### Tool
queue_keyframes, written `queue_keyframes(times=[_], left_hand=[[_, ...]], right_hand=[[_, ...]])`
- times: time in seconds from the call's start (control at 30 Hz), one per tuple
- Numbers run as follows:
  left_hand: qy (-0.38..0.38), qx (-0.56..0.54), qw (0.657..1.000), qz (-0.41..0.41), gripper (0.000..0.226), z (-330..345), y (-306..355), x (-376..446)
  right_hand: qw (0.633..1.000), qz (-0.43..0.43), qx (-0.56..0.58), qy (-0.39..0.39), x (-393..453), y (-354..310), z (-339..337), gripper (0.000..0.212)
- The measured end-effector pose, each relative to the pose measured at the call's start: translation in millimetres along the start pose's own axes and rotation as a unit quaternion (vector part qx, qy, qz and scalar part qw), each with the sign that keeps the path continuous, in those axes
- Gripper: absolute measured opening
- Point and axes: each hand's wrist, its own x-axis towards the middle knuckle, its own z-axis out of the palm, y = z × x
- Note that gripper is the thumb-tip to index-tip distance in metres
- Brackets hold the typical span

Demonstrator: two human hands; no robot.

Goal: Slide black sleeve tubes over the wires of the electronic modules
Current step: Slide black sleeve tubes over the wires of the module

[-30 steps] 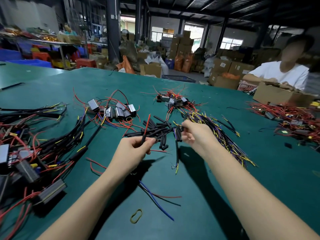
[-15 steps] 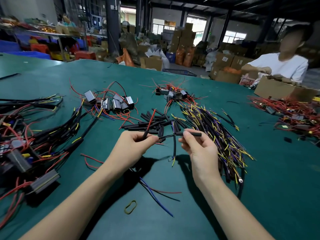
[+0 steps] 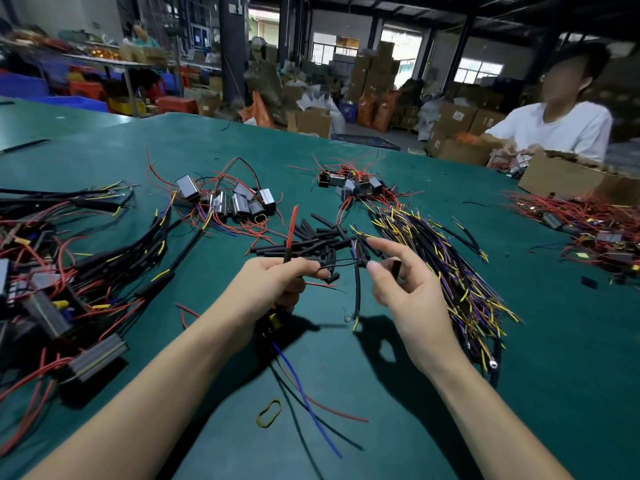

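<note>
Hands meet above the middle of the green table (image 3: 346, 157). The left hand (image 3: 266, 289) is curled around a bundle of wires, its thumb and forefinger pinching a thin black wire (image 3: 341, 262) that runs rightward; a red wire (image 3: 292, 226) sticks up from the fist, and a blue wire (image 3: 304, 393) trails down from it onto the table. The right hand (image 3: 401, 285) has its forefinger stretched out, while thumb and middle finger pinch a short black sleeve tube (image 3: 396, 270) close to the wire's end. A sleeved lead (image 3: 357, 289) hangs between the two hands. Just behind the fingers lies a heap of loose black sleeve tubes (image 3: 322, 237). To its right sprawls a bundle of yellow and purple tipped leads (image 3: 450, 271). Grey modules (image 3: 239, 202) with red wires sit behind on the left, more modules (image 3: 353, 185) farther back. Finished assemblies (image 3: 69, 271) crowd the left edge. A yellow rubber band (image 3: 269, 413) lies near the forearms. Across the table a person in a white shirt (image 3: 561, 129) works by a cardboard box (image 3: 568, 174).
</note>
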Motion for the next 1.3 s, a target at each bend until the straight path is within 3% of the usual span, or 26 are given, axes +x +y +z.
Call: queue_keyframes(times=[0.13, 0.47, 0.6, 0.73, 0.9, 1.07, 1.3], left_hand=[[-0.027, 0.007, 0.999, -0.018, 0.021, 1.0, 2.0, -2.1], [-0.056, 0.025, 0.997, -0.045, 0.020, -1.5, 2.8, -5.5], [-0.069, 0.018, 0.997, -0.042, 0.019, 0.9, 3.3, -5.3], [-0.065, 0.002, 0.998, -0.027, 0.019, 3.5, 3.4, -5.4], [-0.028, -0.004, 0.999, -0.024, 0.023, 2.4, 3.1, -4.1], [-0.027, 0.000, 0.999, -0.022, 0.021, 4.7, 0.7, -4.9], [-0.033, 0.005, 0.999, -0.017, 0.019, 5.9, -0.9, -4.9]], right_hand=[[0.998, -0.030, -0.026, -0.039, -2.0, -2.8, -4.3, 0.023], [0.987, -0.106, -0.119, -0.011, -1.2, -4.6, -13.7, 0.016], [0.999, -0.030, -0.023, 0.007, 1.0, -4.1, -10.7, 0.018], [0.996, 0.052, 0.067, -0.008, 1.7, -3.5, -8.3, 0.007], [0.958, 0.126, 0.249, 0.070, 10.8, -10.2, -18.4, 0.033], [0.986, 0.124, 0.095, 0.057, 7.6, -9.0, -16.9, 0.051], [0.958, 0.120, 0.251, 0.070, 2.3, -11.2, -10.3, 0.032]])
